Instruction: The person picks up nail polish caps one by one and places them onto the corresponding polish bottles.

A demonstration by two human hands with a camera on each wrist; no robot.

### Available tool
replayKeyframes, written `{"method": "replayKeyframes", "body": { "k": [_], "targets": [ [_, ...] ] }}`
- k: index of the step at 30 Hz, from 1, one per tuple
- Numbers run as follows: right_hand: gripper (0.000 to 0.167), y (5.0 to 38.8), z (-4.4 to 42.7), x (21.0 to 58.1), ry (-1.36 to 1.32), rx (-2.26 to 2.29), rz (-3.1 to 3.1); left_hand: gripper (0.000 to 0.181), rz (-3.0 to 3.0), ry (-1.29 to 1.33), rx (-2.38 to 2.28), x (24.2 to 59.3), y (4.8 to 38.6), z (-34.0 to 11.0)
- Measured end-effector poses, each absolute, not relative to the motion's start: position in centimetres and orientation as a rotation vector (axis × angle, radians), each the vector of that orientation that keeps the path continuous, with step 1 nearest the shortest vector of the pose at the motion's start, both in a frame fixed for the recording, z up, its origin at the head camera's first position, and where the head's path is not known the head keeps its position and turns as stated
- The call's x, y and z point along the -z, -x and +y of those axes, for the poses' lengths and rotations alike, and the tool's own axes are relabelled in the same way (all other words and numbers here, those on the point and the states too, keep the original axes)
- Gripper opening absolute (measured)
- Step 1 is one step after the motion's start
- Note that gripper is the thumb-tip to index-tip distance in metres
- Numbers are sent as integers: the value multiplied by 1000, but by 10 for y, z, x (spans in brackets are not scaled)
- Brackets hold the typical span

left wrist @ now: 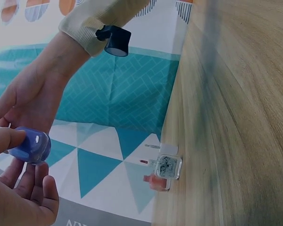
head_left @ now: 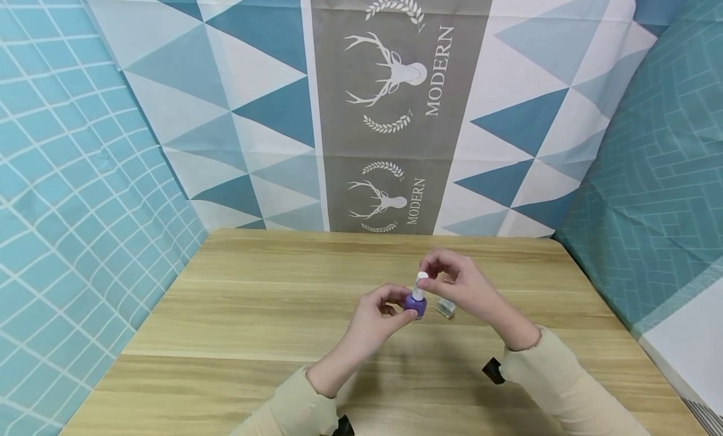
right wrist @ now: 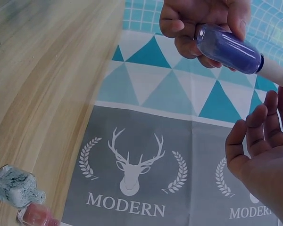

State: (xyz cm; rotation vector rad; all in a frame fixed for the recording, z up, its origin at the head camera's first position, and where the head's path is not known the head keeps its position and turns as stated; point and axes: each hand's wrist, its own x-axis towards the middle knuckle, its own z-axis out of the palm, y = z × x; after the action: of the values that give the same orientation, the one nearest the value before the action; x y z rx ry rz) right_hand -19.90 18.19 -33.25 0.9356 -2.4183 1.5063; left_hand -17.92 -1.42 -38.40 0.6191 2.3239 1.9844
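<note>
Two pinch grips, left hand (head_left: 380,310) on rounded purple glass bottle (head_left: 415,307), right hand (head_left: 462,281) on its white cylindrical cap (head_left: 418,288), apparently working it; next move likely wants steady twisting.

The place looks like a small curtained booth, for below the fingers (head_left: 391,290) stands a wooden table (head_left: 237,310), and beyond and beside them hang patterned cloths (head_left: 390,144) (one reads MODERN).

Polish bottle (head_left: 415,306) above table (head_left: 237,310), backdrop (head_left: 384,141) behind
</note>
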Motion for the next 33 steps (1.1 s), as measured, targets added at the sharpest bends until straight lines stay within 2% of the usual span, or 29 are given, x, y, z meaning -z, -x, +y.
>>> {"method": "replayKeyframes", "body": {
  "k": [9, 15, 20, 25, 33],
  "targets": [
    [15, 201, 181, 335, -949, -1495, -2435, 23, 2298, -613, -1993, 354, 161, -16],
    [27, 201, 182, 337, -1050, -1420, -2428, 24, 2306, -610, -2004, 350, 159, -19],
    [30, 202, 183, 336, -1195, -1427, -2381, 23, 2332, -606, -1990, 353, 161, -19],
    [33, 200, 181, 334, -1288, -1461, -2359, 24, 2326, -615, -2001, 373, 172, -17],
    [28, 199, 180, 334, -1296, -1419, -2353, 26, 2326, -646, -2014, 385, 179, -17]
  ]
}}
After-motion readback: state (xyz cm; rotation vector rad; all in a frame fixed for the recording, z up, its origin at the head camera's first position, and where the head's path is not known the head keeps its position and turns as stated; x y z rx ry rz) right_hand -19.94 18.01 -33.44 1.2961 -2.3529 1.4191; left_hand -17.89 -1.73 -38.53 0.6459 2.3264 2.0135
